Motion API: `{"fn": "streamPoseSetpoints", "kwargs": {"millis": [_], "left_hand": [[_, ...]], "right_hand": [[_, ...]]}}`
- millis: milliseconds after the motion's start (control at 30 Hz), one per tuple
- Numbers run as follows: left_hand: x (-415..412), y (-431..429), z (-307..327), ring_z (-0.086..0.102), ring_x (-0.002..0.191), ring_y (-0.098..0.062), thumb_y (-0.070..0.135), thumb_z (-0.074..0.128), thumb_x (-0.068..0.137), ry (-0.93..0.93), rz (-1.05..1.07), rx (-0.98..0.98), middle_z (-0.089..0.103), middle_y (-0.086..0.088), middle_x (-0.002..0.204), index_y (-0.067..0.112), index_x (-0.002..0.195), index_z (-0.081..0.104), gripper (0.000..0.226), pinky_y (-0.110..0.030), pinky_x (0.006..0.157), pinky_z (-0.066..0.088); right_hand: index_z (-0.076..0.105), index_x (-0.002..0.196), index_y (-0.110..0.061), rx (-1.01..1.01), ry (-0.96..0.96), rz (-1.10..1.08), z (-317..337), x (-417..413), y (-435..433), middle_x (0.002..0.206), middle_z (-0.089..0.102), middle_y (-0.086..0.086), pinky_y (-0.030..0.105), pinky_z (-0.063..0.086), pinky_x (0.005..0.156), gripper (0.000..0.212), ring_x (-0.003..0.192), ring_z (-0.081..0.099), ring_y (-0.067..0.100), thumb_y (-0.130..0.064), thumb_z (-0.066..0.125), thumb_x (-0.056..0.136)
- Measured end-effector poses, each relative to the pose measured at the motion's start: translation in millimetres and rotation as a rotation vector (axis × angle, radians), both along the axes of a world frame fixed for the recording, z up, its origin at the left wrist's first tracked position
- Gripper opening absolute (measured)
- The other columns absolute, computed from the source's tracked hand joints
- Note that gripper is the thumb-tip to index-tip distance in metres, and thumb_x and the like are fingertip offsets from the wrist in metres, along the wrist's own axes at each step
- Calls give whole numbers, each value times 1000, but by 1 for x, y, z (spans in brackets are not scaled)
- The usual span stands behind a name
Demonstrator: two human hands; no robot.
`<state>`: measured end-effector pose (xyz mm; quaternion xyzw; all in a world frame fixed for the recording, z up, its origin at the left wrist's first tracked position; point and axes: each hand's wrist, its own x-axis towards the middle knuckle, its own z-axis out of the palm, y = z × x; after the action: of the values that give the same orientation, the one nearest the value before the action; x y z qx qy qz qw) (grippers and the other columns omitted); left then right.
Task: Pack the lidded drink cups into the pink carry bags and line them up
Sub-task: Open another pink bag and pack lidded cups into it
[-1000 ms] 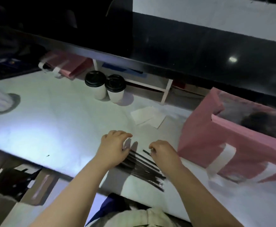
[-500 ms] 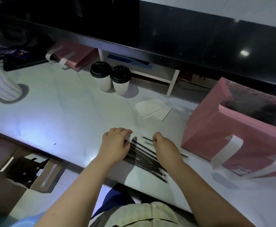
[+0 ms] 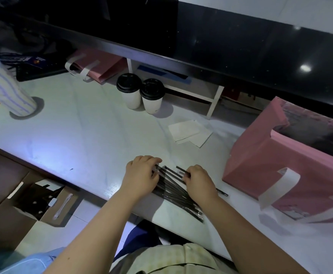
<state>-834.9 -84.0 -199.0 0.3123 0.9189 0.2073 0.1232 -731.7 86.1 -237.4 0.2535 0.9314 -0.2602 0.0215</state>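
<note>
Two white cups with black lids [image 3: 129,89] [image 3: 152,95] stand side by side at the back of the white counter [image 3: 82,135]. An open pink carry bag [image 3: 276,165] with white handles stands at the right. A second pink bag [image 3: 100,65] lies flat at the back left. A bundle of wrapped black straws [image 3: 175,192] lies near the front edge. My left hand [image 3: 139,177] rests curled on the straws' left end. My right hand [image 3: 198,180] pinches one black straw at its far end.
White napkins [image 3: 189,131] lie between the cups and the standing bag. A person's striped sleeve [image 3: 5,89] rests on the counter at far left. A dark raised ledge [image 3: 201,46] runs along the back. An open cardboard box [image 3: 43,200] sits on the floor below the counter's edge.
Both hands stay on the straw bundle; my right hand has worked one straw out toward the right. The view has shifted slightly.
</note>
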Motion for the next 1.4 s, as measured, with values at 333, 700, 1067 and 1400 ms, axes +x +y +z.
{"fn": "streamPoseSetpoints", "kwargs": {"millis": [333,700,1067,1400], "left_hand": [[-43,23,79,41,127,-23,26,60,87,128,35,80,56,6,132,30,130,55,44,-42,101,36],[-12,167,200,48,119,-18,36,66,86,255,-416,413,62,9,123,29,123,62,38,-39,99,42],[36,230,173,26,136,-15,56,68,76,126,-704,167,42,13,145,34,142,41,75,-41,111,30],[33,207,148,40,119,20,47,74,71,-292,-555,638,48,40,126,47,111,65,41,-13,95,32]], "right_hand": [[36,98,-24,-141,132,-25,112,-39,8,89,52,-10,36,47,63,21,79,55,17,-5,38,92],[57,87,-26,-261,780,-198,300,24,112,58,49,-17,26,36,56,18,56,43,6,-31,45,101],[53,129,-33,48,-99,-274,228,120,171,118,63,-3,27,41,82,30,98,58,17,-31,48,99],[72,96,-34,8,652,-577,231,190,168,90,70,-18,14,49,73,15,84,62,5,-23,69,87]]}}
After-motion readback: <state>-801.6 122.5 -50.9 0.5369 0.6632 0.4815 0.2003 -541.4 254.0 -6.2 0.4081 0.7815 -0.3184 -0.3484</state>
